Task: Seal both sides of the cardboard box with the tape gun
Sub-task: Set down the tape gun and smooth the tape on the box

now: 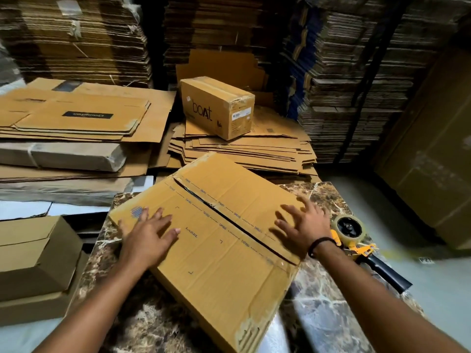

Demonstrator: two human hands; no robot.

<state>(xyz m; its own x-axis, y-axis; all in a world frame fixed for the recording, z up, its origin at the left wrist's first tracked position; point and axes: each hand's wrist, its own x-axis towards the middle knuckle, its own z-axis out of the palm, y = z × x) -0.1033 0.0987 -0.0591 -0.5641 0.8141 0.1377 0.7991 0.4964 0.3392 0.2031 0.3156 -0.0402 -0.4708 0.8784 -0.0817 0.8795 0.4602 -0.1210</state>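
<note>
I have both grips spread flat on top of the cardboard box (229, 266), which lies at an angle on the bench (321, 317). The left grip (149, 238) is open, palm and straight fingers pressing the near flap. The right grip (305, 225) is open too, its fingers arched, with the tips on the far flap close to the box's right edge. Neither holds anything.

The centre seam (224, 215) runs diagonally between the two grips. It gapes dark toward its far end, away from both, so I judge the flaps are not yet drawn together. I see no fresh tape along it, and I cannot see the underside.

To do this step well, I would push the two flaps down and toward each other until the gap closes evenly. Then I would keep the left grip pressing beside the seam, clear of the tape's path.

The tape gun (356, 240) lies on the bench just outside the right grip, beside the wrist, its black handle pointing away to the right. It is an easy reach for that grip. I would start the tape down on the side wall, run it along the seam in one firm stroke, and finish over the opposite edge.

If the flaps spring apart before then, the tape will bridge a gap and hold poorly.
</note>
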